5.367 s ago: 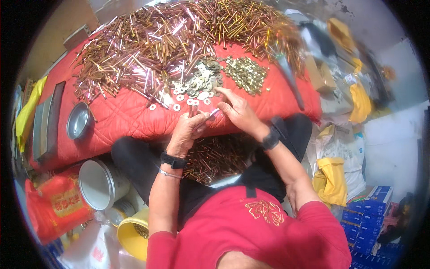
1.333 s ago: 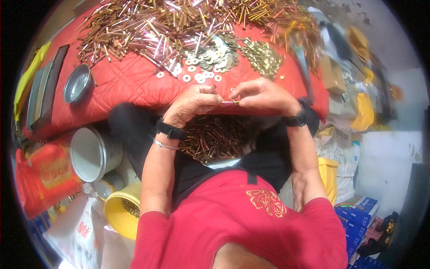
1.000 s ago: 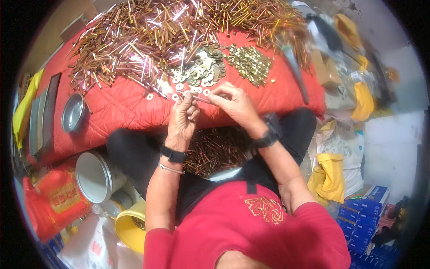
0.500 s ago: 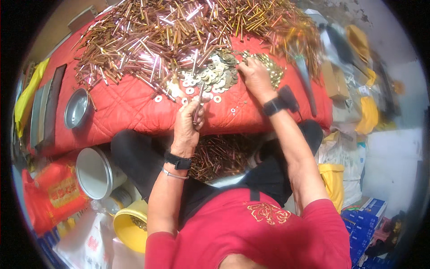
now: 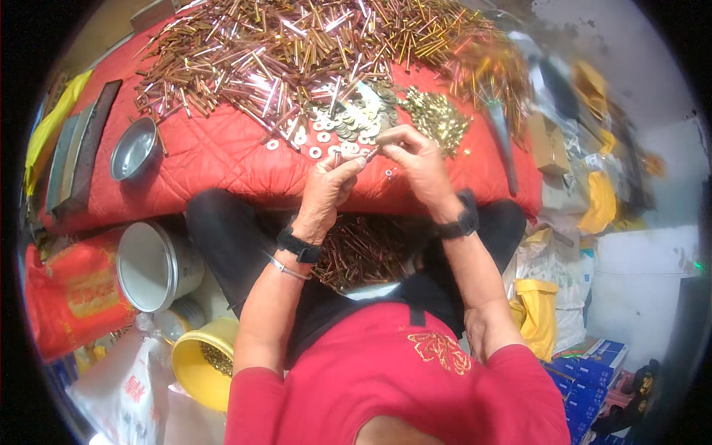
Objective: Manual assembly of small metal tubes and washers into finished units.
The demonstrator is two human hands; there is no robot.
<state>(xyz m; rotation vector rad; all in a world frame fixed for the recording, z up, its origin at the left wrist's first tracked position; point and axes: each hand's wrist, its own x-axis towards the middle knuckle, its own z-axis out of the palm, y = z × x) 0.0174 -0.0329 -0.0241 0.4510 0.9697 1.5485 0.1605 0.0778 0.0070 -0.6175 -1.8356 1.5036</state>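
Observation:
My left hand [image 5: 326, 194] is closed around a slim copper-coloured bolt [image 5: 371, 154], whose end points up and to the right. My right hand [image 5: 417, 165] meets it there, thumb and forefinger pinched at the bolt's tip; any small nut between them is too small to make out. Just beyond the hands lies a heap of round metal washers [image 5: 348, 122], with loose ones scattered on the red quilted cover. A pile of small brass-coloured nuts [image 5: 436, 119] sits to its right. Behind both spreads a large heap of copper-coloured bolts [image 5: 259, 67].
A steel bowl [image 5: 135, 150] stands at the left of the red quilted cover [image 5: 222, 167]. More bolts [image 5: 361, 252] lie below its front edge, between my legs. A white bucket [image 5: 148, 268] and a yellow bucket [image 5: 194, 371] stand lower left. Blue boxes [image 5: 586, 393] are at lower right.
My right hand has come from the nut pile back toward me and left, to the bolt's tip. The left hand has shifted slightly right and down, still holding the bolt.

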